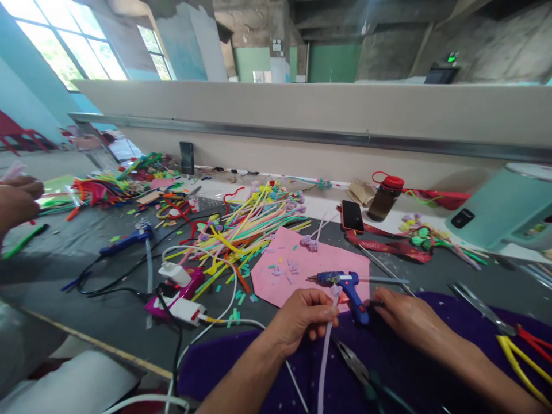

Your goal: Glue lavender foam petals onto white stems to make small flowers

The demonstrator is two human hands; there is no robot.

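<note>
My left hand (304, 319) pinches a lilac pipe cleaner (326, 359) near its top, where a small curled tuft shows. The stem hangs down over dark purple cloth. Just behind the fingertips a blue glue gun (345, 279) lies on a pink sheet (269, 276), its nozzle pointing left. My right hand (399, 316) is low beside the glue gun's handle, its fingers closed around a dark bit that I cannot make out. Small cut pieces and a lilac pipe-cleaner flower (309, 244) rest on the pink sheet. Pliers (353, 359) lie between my forearms.
A heap of coloured pipe cleaners (254, 221) spreads behind a pink power strip (196, 282) with chargers and cables. At right are a phone (352, 216), a brown bottle (385, 198), scissors (487, 307) and a mint-green appliance (500, 207). Another person's hand (19, 198) works at far left.
</note>
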